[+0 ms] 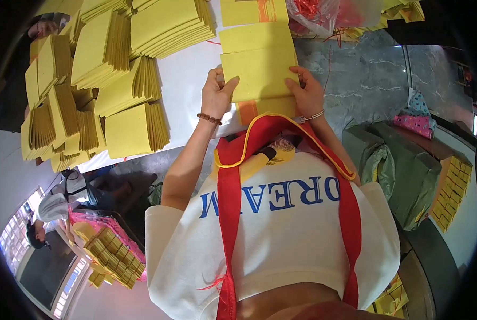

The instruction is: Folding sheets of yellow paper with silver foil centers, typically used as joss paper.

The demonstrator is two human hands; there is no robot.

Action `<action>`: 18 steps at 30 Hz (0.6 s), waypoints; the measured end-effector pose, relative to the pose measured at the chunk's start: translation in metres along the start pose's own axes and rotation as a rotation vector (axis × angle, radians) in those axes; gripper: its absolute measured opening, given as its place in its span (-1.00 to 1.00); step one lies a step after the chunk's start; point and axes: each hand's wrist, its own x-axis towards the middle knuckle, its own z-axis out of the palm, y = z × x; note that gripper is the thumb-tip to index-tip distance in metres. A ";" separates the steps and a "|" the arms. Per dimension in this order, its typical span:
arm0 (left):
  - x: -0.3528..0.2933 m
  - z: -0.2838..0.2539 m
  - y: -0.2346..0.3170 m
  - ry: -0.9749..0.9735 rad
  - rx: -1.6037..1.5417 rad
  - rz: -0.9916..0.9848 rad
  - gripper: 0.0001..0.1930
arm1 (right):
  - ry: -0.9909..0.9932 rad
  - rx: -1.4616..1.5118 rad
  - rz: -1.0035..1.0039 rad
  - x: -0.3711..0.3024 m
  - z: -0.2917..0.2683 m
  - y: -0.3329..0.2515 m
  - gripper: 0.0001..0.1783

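Note:
Between my hands lies a flat yellow paper sheet, possibly a stack, since its thickness does not show. My left hand is closed on its left edge, the thumb on top and the fingers partly hidden. At the right edge my right hand grips it the same way. Another yellow sheet with an orange patch shows beneath, close to my red apron. Farther off, more yellow paper with orange print continues the row on the white table.
Several fanned stacks of folded yellow paper crowd the table's left side. A clear plastic bag with red strings sits at the far right. Wrapped green bundles stand on the right. At lower left, a person is beside piled yellow bundles.

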 end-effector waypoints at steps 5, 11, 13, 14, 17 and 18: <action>-0.012 -0.002 0.039 0.126 0.531 0.122 -0.61 | -0.005 -0.061 0.021 0.002 -0.002 0.004 -0.66; -0.014 0.036 0.046 -0.155 1.082 0.866 -0.53 | 0.002 -0.006 -0.015 0.001 0.001 0.006 -0.65; -0.005 0.046 0.034 -0.235 1.163 0.913 -0.49 | -0.004 0.078 0.029 0.001 0.002 0.007 -0.65; 0.000 0.047 0.024 -0.249 1.216 0.897 -0.46 | -0.003 0.079 0.029 0.002 0.002 0.007 -0.65; 0.006 0.048 0.012 -0.277 1.263 0.876 -0.40 | 0.010 -0.021 0.008 0.001 0.000 0.004 -0.66; 0.006 0.047 0.010 -0.281 1.262 0.869 -0.37 | -0.003 -0.023 0.022 -0.001 0.000 0.001 -0.66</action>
